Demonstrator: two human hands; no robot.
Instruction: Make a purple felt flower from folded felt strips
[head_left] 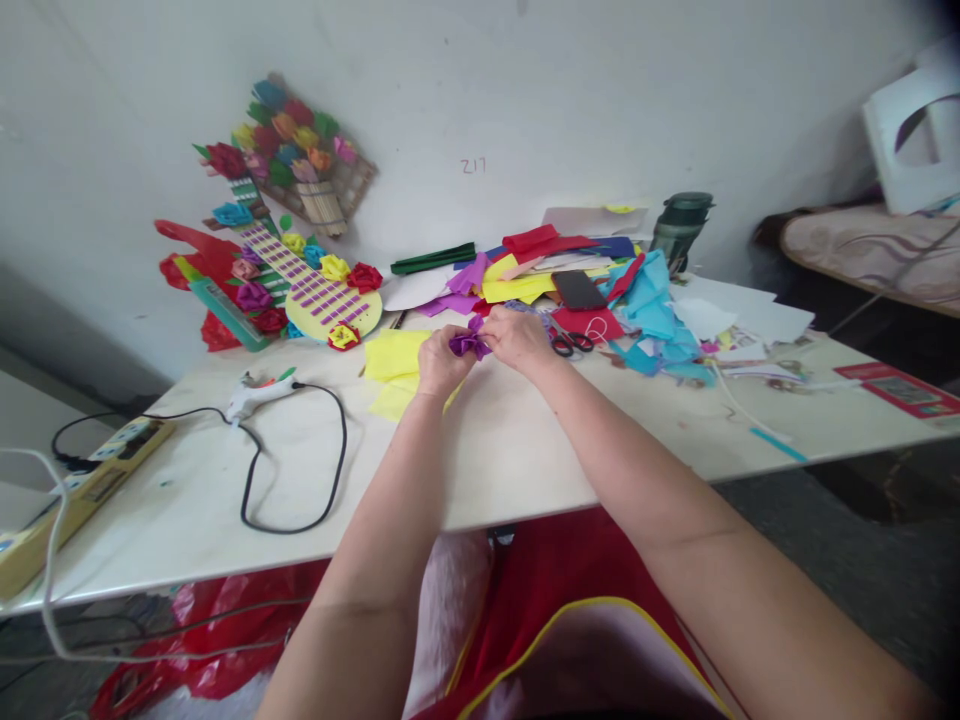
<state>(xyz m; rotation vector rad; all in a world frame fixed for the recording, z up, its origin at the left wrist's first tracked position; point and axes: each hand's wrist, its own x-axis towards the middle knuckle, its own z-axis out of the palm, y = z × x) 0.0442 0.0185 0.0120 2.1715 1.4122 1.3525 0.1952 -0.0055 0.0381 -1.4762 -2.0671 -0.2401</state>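
Observation:
Both hands meet over the middle of the white table around a purple crepe-paper flower (468,343). My left hand (441,362) is closed on its lower left side. From the right, the fingers of my right hand (516,338) pinch the flower's edge. Partly under my left hand lies yellow crepe paper (394,365). Black-handled scissors (572,343) rest just right of my right hand, near a dark phone (578,290) on the paper heap.
A glue gun (259,395) with a looping black cord lies left, near a power strip (90,490). Decorated paper flowers (337,268) and a green bottle (229,305) stand at back left. Coloured paper (517,285), blue crepe (649,300) and a dark bottle (681,228) fill the back right.

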